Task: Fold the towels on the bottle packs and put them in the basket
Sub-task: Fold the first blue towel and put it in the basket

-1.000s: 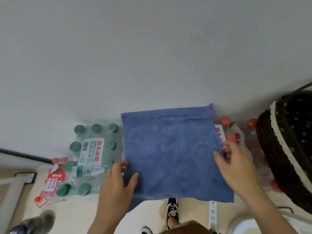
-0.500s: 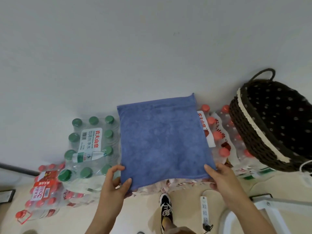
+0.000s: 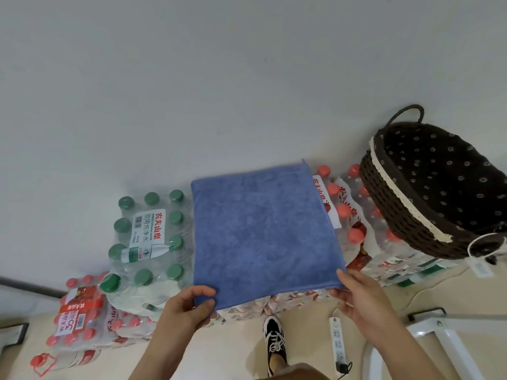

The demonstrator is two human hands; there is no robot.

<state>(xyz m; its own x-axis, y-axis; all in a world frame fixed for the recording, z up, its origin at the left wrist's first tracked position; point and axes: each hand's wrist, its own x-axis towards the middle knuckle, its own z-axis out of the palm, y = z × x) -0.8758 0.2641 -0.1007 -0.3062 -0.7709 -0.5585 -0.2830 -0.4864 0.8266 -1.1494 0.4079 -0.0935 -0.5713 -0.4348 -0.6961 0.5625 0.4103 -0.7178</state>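
Note:
A folded blue towel (image 3: 263, 231) lies flat on a red-capped bottle pack (image 3: 343, 215) against the wall. My left hand (image 3: 186, 308) pinches the towel's near left corner, thumb on top. My right hand (image 3: 359, 294) grips the near right corner, fingers under the edge. A dark woven basket (image 3: 406, 212) with a dotted black lining sits tilted on bottle packs to the right; I see no towels inside.
A green-capped bottle pack (image 3: 148, 237) stands left of the towel, with lower red-capped packs (image 3: 79, 319) further left. On the floor are my shoe (image 3: 274, 341), a white power strip (image 3: 338, 344) and a white metal frame (image 3: 450, 341) at the lower right.
Both hands slid from the towel's sides down to its near corners and took hold of them. The view shifted, bringing the whole basket into sight on the right.

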